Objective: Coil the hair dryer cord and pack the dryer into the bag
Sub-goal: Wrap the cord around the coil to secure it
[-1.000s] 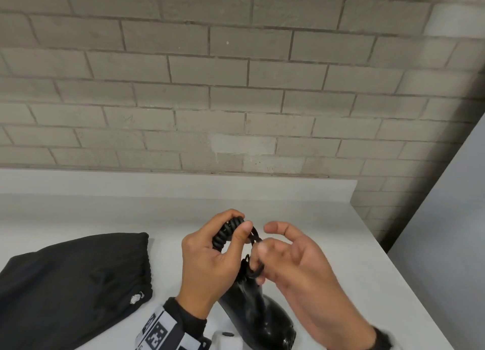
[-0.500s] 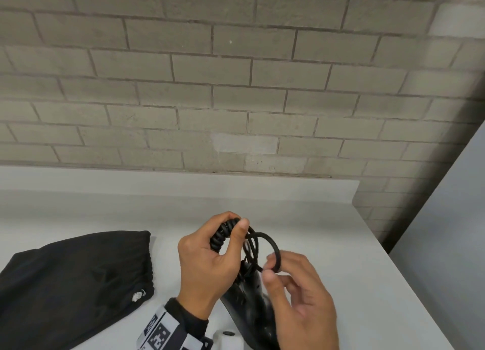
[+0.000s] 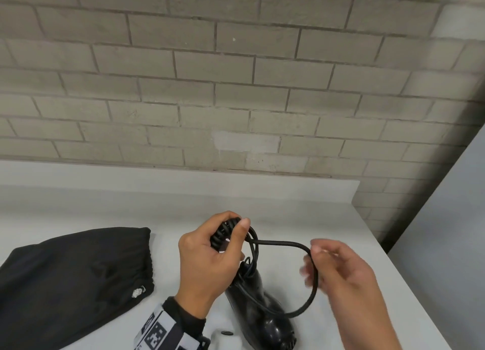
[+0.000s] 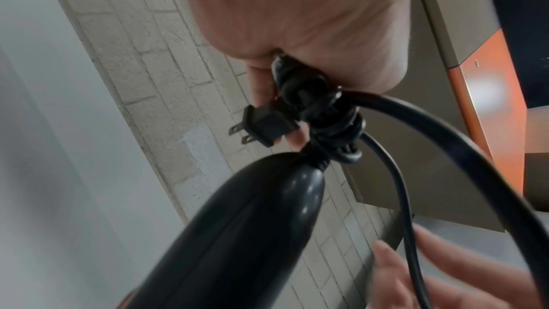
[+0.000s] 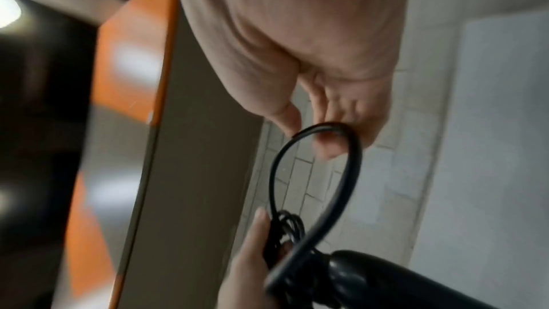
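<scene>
A glossy black hair dryer (image 3: 258, 315) hangs over the white counter, handle end up. My left hand (image 3: 210, 255) grips the bundle of coiled black cord (image 3: 223, 234) at the top of the handle; the left wrist view shows the plug (image 4: 261, 129) sticking out beside my fingers and the dryer's handle (image 4: 237, 232) below. My right hand (image 3: 341, 276), blurred, has its fingers hooked in a wide loop of cord (image 3: 313, 278) drawn out to the right; the right wrist view shows that loop (image 5: 341, 149) under my fingertips. The black drawstring bag (image 3: 70, 278) lies flat at the left.
The white counter (image 3: 341, 218) ends in an edge on the right, with a grey panel (image 3: 446, 244) beyond it. A brick wall (image 3: 236, 87) rises behind the counter's low white backsplash. A small white object (image 3: 223, 336) sits at the lower edge beside the dryer.
My right hand has swung out to the right, drawing a small loop of cord into a wide one. The left hand has kept its grip on the coiled bundle.
</scene>
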`<state>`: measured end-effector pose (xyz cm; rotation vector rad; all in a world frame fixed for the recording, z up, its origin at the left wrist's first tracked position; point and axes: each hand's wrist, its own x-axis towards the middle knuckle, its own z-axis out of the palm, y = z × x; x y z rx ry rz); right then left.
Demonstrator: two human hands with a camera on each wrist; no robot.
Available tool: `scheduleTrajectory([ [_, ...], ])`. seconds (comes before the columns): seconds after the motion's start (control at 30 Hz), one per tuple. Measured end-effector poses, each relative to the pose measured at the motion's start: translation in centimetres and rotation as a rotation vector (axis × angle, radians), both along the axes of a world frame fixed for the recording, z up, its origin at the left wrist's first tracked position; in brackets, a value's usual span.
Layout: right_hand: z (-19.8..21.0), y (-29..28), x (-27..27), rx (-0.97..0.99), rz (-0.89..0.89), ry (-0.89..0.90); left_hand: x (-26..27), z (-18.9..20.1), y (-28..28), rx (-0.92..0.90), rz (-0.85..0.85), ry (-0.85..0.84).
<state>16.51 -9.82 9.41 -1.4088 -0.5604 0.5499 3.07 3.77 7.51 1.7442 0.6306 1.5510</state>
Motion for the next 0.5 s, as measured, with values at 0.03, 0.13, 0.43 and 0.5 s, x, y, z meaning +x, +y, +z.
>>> scheduleTrajectory([
  [0.03,-0.4,0.1,-0.8,0.01,-0.13,-0.206,-0.1,0.0,0.1,0.002,0.01,0.006],
  [0.13,-0.1,-0.1,-3.8,0.158,-0.294,-0.672,-0.1,0.1,0.1,-0.003,0.025,0.015],
  [0.43,-3.6,1.5,-4.8,-0.024,0.252,-0.962,-0.1,0.1,0.1,0.0,0.044,0.036],
  [0.5,-3.1,1.4,-4.5,0.079,0.235,-0.896,-0.3,0.0,0.2,-0.014,0.041,0.039],
])
